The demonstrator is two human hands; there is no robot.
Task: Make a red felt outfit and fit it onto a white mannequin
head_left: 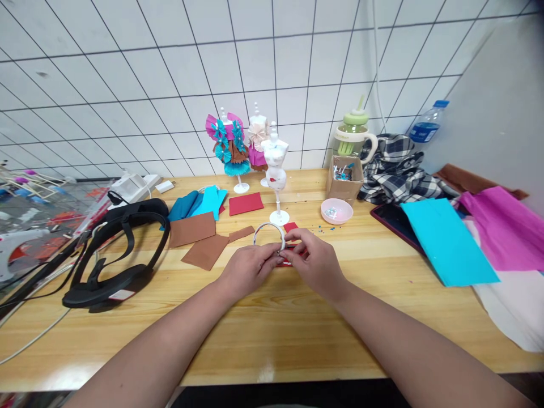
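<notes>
A roll of white tape stands on edge just above the table, pinched at its lower right by the closed fingers of my left hand. My right hand is closed too, its thumb and fingertips meeting close beside the roll. What sits between those right fingertips is too small to make out. Below both hands lies a piece of red fabric, partly covered by my fingers. A bare white mini dress form stands right behind the roll, with a small red mark at its waist.
Two dressed mini forms stand against the tiled wall. Brown pieces and a red sheet lie left of centre. A pink bowl, cardboard box and turquoise sheet are right; a black headset is left.
</notes>
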